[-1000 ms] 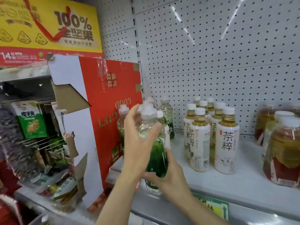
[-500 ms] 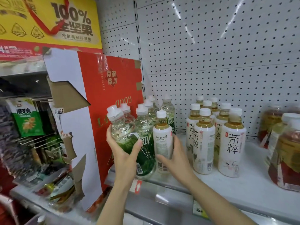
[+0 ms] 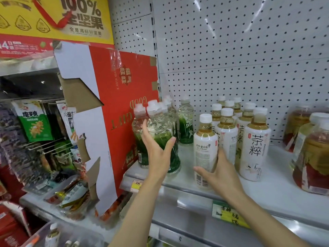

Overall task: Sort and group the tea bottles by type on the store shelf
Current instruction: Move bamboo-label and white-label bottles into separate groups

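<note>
While both stand upright, left hand (image 3: pixel 157 154) cups green-labelled bottle (image 3: pixel 161 138).

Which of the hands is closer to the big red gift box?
Left. The left hand is at the green bottles beside the red gift box; the right hand is farther off, at a white bottle.

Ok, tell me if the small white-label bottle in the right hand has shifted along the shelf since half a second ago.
Yes. The white-label bottle has slid right, away from the red gift box, and now stands beside the white-label group.
</note>
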